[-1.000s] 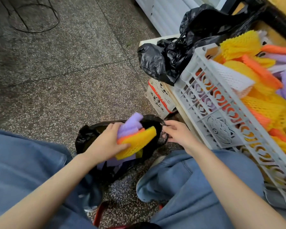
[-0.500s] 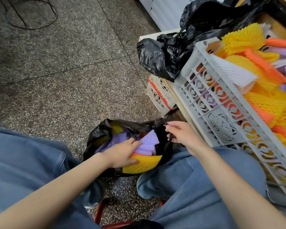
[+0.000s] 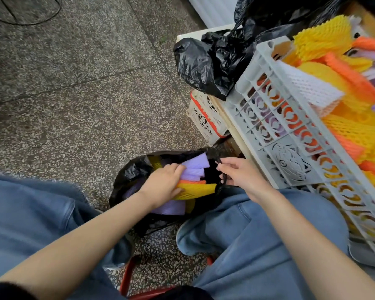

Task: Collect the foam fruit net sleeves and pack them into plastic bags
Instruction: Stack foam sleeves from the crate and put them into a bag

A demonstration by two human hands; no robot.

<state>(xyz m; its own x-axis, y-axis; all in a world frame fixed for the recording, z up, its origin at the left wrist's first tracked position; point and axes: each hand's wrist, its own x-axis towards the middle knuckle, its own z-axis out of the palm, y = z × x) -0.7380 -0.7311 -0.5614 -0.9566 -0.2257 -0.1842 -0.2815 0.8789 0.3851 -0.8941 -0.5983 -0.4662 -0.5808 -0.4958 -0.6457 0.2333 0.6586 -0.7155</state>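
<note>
Head view: no readable writing; the white crate point(image 3: 294, 152) only shows a moulded emblem, the small red-and-white box point(image 3: 206, 118) has printed patterns too small to read. My left hand point(image 3: 165, 187) is curled around a stack of foam sleeves point(image 3: 195, 180), purple over orange over yellow, pressing it into the black bag point(image 3: 130, 176) on the floor between my knees. My right hand point(image 3: 240, 174) pinches the bag's rim, fingers bent. More sleeves point(image 3: 342, 87) fill the crate on my right. Spare black bags point(image 3: 206, 63) lie beside it.
</note>
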